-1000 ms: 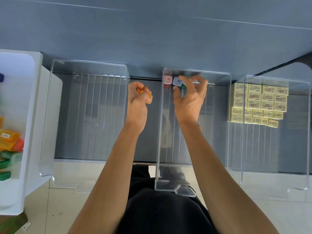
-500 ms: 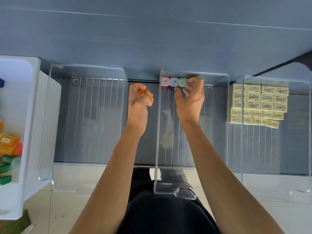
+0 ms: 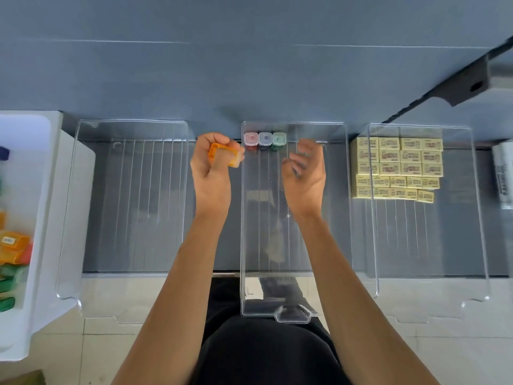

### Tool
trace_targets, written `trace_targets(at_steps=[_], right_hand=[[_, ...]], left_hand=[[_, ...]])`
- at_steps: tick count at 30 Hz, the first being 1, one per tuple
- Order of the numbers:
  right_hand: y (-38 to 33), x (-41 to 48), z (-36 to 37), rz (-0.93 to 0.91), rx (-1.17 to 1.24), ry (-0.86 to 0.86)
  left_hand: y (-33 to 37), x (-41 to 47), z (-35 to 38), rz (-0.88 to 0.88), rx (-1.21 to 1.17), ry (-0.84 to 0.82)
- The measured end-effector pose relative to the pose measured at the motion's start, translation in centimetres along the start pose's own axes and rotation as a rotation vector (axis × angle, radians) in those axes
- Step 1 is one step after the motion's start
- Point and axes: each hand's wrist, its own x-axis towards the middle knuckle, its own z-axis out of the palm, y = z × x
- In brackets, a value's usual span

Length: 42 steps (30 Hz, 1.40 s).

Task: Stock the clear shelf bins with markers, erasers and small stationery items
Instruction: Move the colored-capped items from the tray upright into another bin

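Left hand (image 3: 212, 176) fingers (image 3: 205, 144) gripped an orange marker (image 3: 215, 150) just left of the middle bin (image 3: 277, 315). Right hand (image 3: 305, 176) hung relaxed and empty over it. Risk: slotting the orange one in could knock the three upright markers (image 3: 265, 140) (back wall, probably unsupported) over.

I'm looking down on three clear bins in a row. The middle bin (image 3: 305, 245) is narrow, with a ribbed floor. Three small capped boxes stand tight against its back wall, touching side by side: the red box (image 3: 251, 140), the blue box (image 3: 265, 140) and the green box (image 3: 279, 140), all toward the left corner. An orange box (image 3: 222, 158) with a pale cap sits tilted in the left hand (image 3: 212, 173), pinched just outside the middle bin's left wall. The right bin (image 3: 430, 245) holds yellow erasers (image 3: 397, 168), packed label-up in neat rows across its back part. The left bin (image 3: 133, 204) is wide and ribbed too.
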Motion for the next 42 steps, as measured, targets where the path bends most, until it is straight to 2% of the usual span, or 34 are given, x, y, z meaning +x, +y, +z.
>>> trace_targets(at_steps=[2,8,11,14,18,23,32,42], right_hand=[[-0.6,-0.8,-0.8,-0.004,0.03,-0.005],[-2.7,-2.6,-2.5,-0.09,0.187,-0.185],[-3.0,-3.1,-3.1,-0.107,0.275,-0.248],[-3.0,-3.1,-3.5,-0.103,0.285,-0.301],[-2.1,-3.1,-4.6,-0.073,0.307,-0.264],[-2.1,-2.7,-6.0,-0.003,0.467,-0.177],[-2.1,-2.1,-7.1,0.031,0.511,-0.168],[-2.5,-0.8,-6.4,0.057,0.462,-0.308]], left_hand=[[0.7,-0.9,0.9,-0.014,0.028,-0.041],[0.4,-3.0,3.1,-0.064,0.288,-0.11],[0.0,-4.2,3.6,-0.076,0.241,-0.139],[-0.5,-4.8,3.3,-0.029,0.223,-0.247],[-0.8,-5.4,2.9,0.002,0.317,-0.306],[-1.0,-5.9,3.2,-0.009,0.363,-0.339],[-1.4,-6.5,4.3,-0.181,0.026,-0.216],[-1.6,-5.4,4.0,-0.176,0.014,-0.148]])
